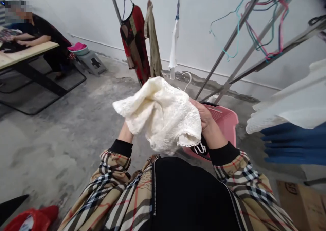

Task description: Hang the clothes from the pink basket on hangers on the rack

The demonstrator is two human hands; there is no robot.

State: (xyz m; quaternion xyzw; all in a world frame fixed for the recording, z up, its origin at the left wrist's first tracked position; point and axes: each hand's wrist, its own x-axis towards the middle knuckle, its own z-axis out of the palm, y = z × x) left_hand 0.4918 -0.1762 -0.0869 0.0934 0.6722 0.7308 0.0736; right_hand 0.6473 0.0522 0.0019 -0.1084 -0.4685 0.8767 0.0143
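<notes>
A white lace garment point(165, 115) is bunched up in front of me, held in the air between both hands. My right hand point(202, 112) grips its right side, with the fingers partly behind the cloth. On the left, my left hand point(126, 132) goes up under the fabric and holds it from beneath; its fingers are covered. A trimmed, scalloped edge of the garment hangs at the lower right. Just behind the garment's upper right, the hook of a white hanger point(187, 81) sticks up; what its lower part touches is hidden.
A pink basket point(228, 120) with white hangers stands behind my right forearm. Metal rack bars point(229, 44) carry coloured hangers point(280, 27). A patterned dress point(134, 44) hangs ahead; white and blue clothes point(295, 142) hang right. A person sits at a table point(33, 54) on the left.
</notes>
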